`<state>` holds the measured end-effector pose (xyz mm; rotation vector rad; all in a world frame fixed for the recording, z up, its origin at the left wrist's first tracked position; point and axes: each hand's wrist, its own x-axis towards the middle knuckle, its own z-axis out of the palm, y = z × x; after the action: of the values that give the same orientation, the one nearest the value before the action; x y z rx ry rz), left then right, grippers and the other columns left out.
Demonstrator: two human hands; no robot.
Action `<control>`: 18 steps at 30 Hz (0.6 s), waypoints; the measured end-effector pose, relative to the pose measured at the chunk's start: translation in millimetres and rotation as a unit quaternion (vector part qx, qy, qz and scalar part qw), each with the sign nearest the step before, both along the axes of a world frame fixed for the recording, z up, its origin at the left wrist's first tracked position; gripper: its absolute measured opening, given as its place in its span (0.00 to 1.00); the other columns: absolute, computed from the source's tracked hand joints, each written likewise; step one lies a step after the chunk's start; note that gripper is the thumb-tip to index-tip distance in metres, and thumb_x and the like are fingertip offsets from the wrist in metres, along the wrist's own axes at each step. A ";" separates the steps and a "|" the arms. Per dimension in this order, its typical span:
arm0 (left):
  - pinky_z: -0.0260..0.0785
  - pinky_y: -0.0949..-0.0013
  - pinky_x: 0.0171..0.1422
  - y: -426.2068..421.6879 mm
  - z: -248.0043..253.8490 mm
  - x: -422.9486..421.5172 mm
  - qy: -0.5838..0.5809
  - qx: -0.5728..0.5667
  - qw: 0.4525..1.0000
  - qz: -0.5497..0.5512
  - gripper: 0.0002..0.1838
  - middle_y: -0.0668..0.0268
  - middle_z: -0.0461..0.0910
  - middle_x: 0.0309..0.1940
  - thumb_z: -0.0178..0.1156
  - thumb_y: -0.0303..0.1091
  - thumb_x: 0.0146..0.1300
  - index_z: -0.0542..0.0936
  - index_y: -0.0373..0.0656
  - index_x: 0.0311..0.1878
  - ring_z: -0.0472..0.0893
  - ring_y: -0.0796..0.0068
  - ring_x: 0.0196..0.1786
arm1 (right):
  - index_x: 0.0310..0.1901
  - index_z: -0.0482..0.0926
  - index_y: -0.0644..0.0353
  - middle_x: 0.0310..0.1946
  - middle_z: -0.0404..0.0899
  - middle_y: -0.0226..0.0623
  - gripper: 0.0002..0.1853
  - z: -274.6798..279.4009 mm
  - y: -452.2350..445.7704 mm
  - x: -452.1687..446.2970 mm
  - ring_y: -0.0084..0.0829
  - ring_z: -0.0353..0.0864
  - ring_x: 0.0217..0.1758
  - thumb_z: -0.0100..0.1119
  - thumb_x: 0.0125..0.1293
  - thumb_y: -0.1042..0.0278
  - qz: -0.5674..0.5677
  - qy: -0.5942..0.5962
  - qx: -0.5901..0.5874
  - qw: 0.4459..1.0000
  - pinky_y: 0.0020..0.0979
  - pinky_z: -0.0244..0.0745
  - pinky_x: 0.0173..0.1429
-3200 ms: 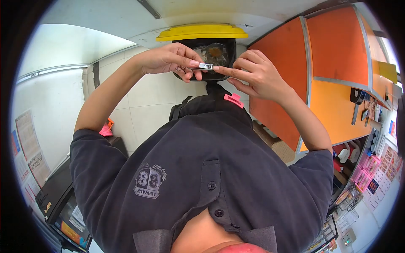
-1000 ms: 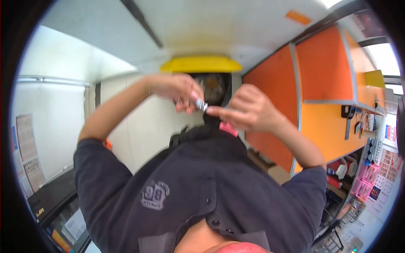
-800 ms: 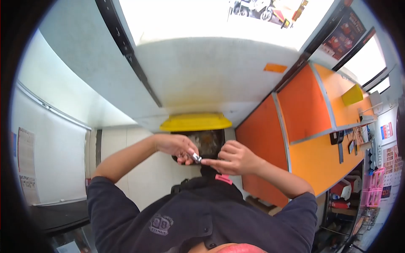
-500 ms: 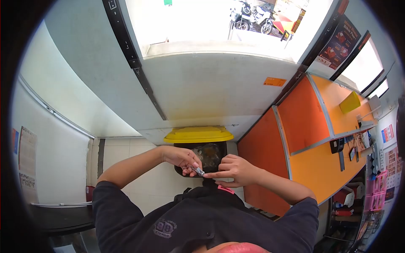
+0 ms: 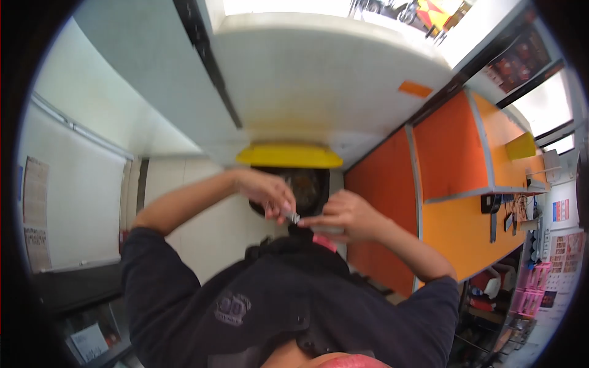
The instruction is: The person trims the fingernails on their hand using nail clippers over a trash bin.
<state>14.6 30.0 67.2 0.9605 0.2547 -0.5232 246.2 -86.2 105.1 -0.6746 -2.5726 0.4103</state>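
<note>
- A small metal tool (image 5: pixel 294 218), seemingly a nail clipper though blurred by motion, is held up in front of the body, at the fingertips.
- It is pinched between the thumb and fingers of the left hand (image 5: pixel 268 191), from which it juts out to the right and slightly back toward the body; its long axis is slanted the same way.
- Its free end is met by the extended index finger (image 5: pixel 316 221) of the right hand (image 5: pixel 346 216); contact seems to be made at the fingertip, but whether the nail is set between the tool's edges cannot be told.
- The right hand's other fingers are curled in; whether anything is held under them cannot be seen.
- The tool is thus gripped by the left hand alone, with the right fingertip placed right at its far end.
- Beyond the hands, a black bin (image 5: pixel 326 191) is seen, partly covered by the left hand, with a yellow lid (image 5: pixel 289 156) raised behind it.
- A pink item (image 5: pixel 325 242) is seen by the dark shirt (image 5: pixel 276 288), below the right hand.
- To the right, orange cabinets (image 5: pixel 383 208) are placed.
</note>
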 end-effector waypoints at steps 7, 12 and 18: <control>0.72 0.79 0.31 -5.9 18.5 6.3 0.006 0.056 0.998 0.027 0.15 0.63 0.80 0.28 0.57 0.38 0.58 0.77 0.34 0.41 0.76 0.86 0.24 | 0.50 0.78 0.37 0.14 0.56 0.25 0.25 -5.1 -5.4 1.9 0.26 0.63 0.21 0.61 0.46 0.67 -0.017 -0.023 0.038 0.999 0.27 0.61 0.31; 0.71 0.79 0.31 -8.2 19.4 6.8 0.002 0.064 0.998 0.021 0.17 0.64 0.79 0.27 0.58 0.40 0.56 0.76 0.34 0.40 0.75 0.86 0.23 | 0.52 0.77 0.36 0.13 0.54 0.24 0.26 -7.6 -9.7 1.7 0.25 0.61 0.20 0.62 0.46 0.67 -0.027 -0.022 0.052 0.998 0.26 0.62 0.32; 0.71 0.79 0.31 -9.0 22.0 6.2 0.003 0.073 0.997 0.027 0.17 0.63 0.79 0.26 0.58 0.40 0.55 0.76 0.34 0.39 0.75 0.86 0.23 | 0.52 0.77 0.36 0.13 0.54 0.24 0.26 -7.2 -11.4 1.4 0.25 0.62 0.20 0.62 0.47 0.66 -0.031 -0.020 0.055 0.998 0.26 0.63 0.32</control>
<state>20.7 21.0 89.2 1.0906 0.3270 -0.4633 247.5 -97.6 97.9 -0.7268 -2.5824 0.2346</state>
